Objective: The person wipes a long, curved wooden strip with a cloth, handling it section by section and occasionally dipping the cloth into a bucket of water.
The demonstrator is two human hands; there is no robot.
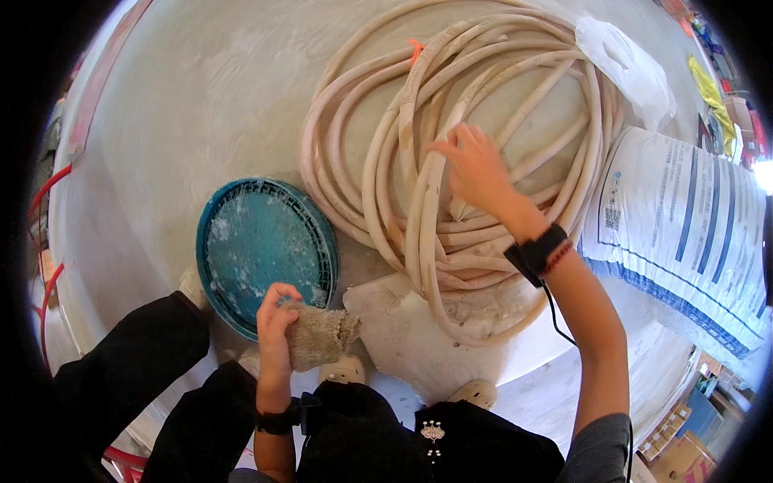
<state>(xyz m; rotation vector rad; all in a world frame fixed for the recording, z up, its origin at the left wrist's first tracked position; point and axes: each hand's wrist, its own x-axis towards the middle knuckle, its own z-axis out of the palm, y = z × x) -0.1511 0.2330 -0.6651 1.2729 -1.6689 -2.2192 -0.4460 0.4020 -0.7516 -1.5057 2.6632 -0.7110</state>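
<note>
My left hand (275, 328) is closed on a folded, rough grey-brown cloth (320, 336), held beside the lower right rim of a round teal lid (266, 241). That lid, or shallow tub, has whitish smears and a ribbed inner edge. Farther up, my right hand (477, 167) reaches over a big coil of pale beige hose (378, 173), its fingers curled around one of the strands. Part of the grip is hidden behind the back of the hand. Dust and brown stains mark the hose, and an orange tie (416, 52) is knotted on its upper left.
A large white sack with blue stripes (676, 233) stands right of the coil. White plastic (628, 68) lies against the coil's upper right. Another person's dark-trousered leg (137, 362) is at the left, near the lid. Red tubing (50, 193) runs along the left edge.
</note>
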